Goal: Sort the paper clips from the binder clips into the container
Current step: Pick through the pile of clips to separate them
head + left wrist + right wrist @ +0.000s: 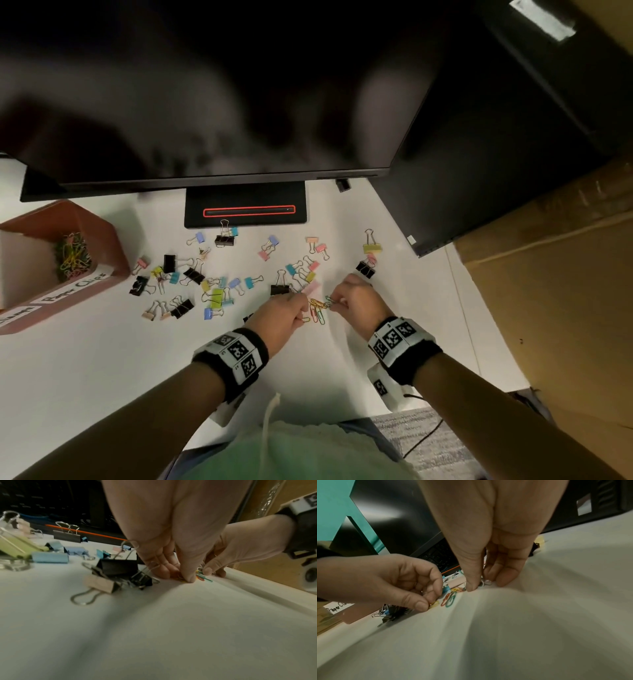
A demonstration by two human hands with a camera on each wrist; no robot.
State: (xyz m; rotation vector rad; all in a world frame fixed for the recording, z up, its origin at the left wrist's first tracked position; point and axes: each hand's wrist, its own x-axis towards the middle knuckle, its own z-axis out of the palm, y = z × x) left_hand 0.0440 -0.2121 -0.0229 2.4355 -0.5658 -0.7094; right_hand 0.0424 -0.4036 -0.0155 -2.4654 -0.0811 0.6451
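A small cluster of coloured paper clips (318, 310) (red, green, yellow and orange) lies on the white desk (102, 370) between the person's two hands, close to the desk's near right part. The left hand (281, 317) has its thumb and forefinger curled together, pinching a yellow paper clip (435, 603) at the cluster's left edge. The right hand (359, 299) has its thumb and fingers bent down, tips closed on a pale paper clip (485, 582) at the cluster's right edge, against the desk.

Binder clips (219, 270) in black, blue, pink, yellow and green are scattered across the desk beyond and to the left of the hands; one black binder clip (280, 287) sits just beside the left hand's knuckles.

At the far left stands a reddish-brown container (102, 236), well apart from the hands, with a heap of coloured paper clips already in one compartment and a handwritten label on its front. A dark monitor (205, 85) on its stand (245, 205) fills the back, and cardboard (548, 291) rises at the right.
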